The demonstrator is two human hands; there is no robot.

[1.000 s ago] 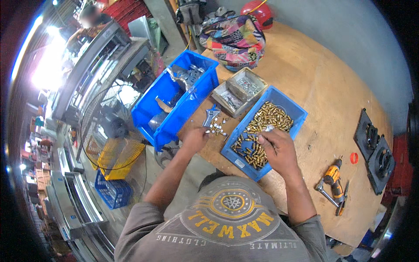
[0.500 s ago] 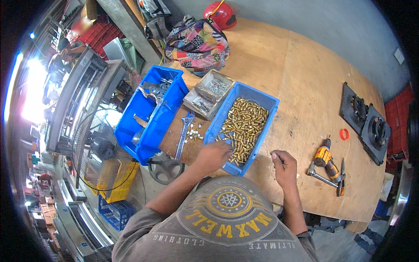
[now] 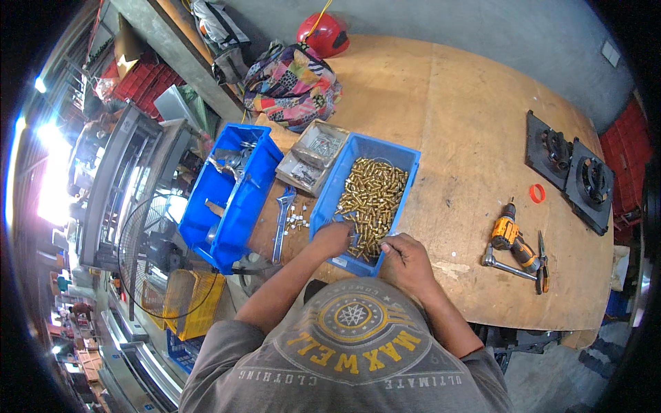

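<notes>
A light-blue plastic bin (image 3: 413, 175) full of small brass fittings (image 3: 375, 196) stands at the table's near edge, in front of me. My left hand (image 3: 332, 240) reaches over the bin's left wall, its curled fingers down at the fittings. Whatever those fingers hold, if anything, is hidden. At the near right corner of the bin is my right hand (image 3: 407, 261), thumb and forefinger pressed together. I cannot make out anything in that pinch. A bare patch of the bin's bottom shows between the hands.
Left of the bin lie an adjustable wrench (image 3: 281, 224) and small white pieces (image 3: 296, 219). Beyond are a darker blue bin (image 3: 227, 237) and a box of screws (image 3: 320, 148). On the right lie a cordless drill (image 3: 509, 234), a ratchet (image 3: 506, 267), pliers (image 3: 542, 265) and black burner-like parts (image 3: 589, 182).
My right hand has moved left from the tabletop to the bin's near right corner. My left hand stays at the fittings. The whole view has shifted slightly.
</notes>
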